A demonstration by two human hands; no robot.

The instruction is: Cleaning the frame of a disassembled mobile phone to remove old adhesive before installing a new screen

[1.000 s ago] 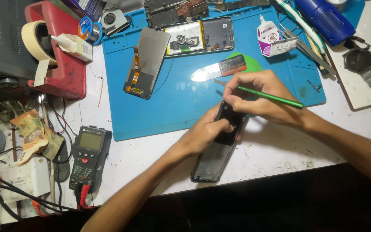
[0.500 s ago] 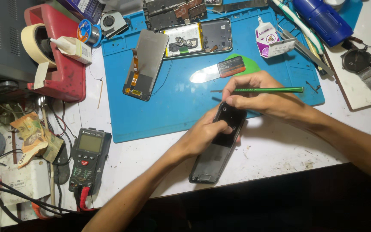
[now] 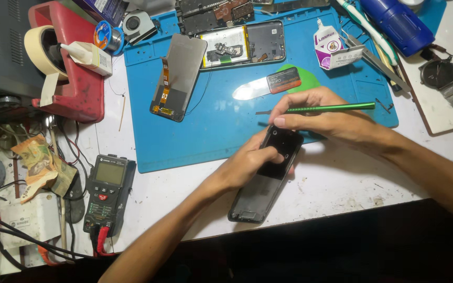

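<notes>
Black phone back cover (image 3: 260, 183) lies at the table's (image 3: 336, 183) front edge, just off the blue mat (image 3: 221, 136). Left hand (image 3: 247, 165) pins it with fingers closed over it; right hand (image 3: 321, 118) pinches a green screwdriver (image 3: 331, 108). A slip of that tip could scratch the cover's inside.

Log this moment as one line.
left hand: steadies phone back cover | right hand: holds green tool | surface: blue mat
</notes>
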